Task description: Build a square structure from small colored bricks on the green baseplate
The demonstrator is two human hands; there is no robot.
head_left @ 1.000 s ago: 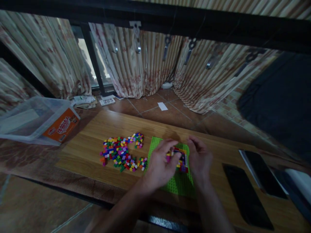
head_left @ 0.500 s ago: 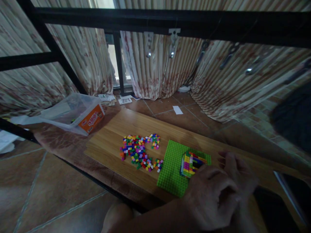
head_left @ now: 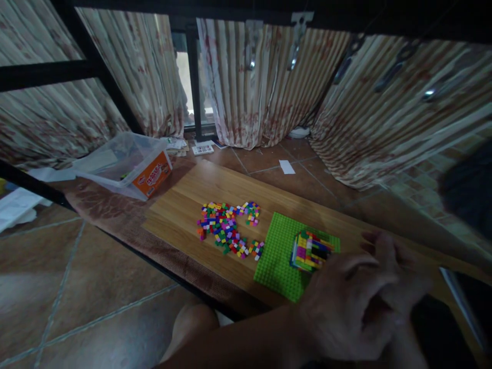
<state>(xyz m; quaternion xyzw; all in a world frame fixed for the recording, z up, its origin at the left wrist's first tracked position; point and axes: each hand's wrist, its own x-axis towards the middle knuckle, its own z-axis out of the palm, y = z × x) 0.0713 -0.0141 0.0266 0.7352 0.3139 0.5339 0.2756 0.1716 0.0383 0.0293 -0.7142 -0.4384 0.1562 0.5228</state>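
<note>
A green baseplate (head_left: 274, 256) lies on the wooden board (head_left: 192, 205), with a small multicoloured brick build (head_left: 307, 251) standing on its right part. A heap of loose coloured bricks (head_left: 226, 228) lies to its left. My left hand (head_left: 346, 307) is at the lower right, just right of the build, fingers curled loosely; nothing shows in them. My right hand (head_left: 395, 266) sits behind the left one, mostly covered by it, fingers bent. The two hands touch each other. Neither one touches the build.
A clear plastic tub (head_left: 123, 164) with an orange label stands at the board's far left. A dark phone or tablet (head_left: 465, 307) lies at the right edge. Striped curtains (head_left: 269, 87) hang behind, over a tiled floor (head_left: 57, 302). My knee (head_left: 192, 323) shows below the board.
A second ago both hands were on the brick build. They have pulled back to the right of it and come together. The view has swung left and down.
</note>
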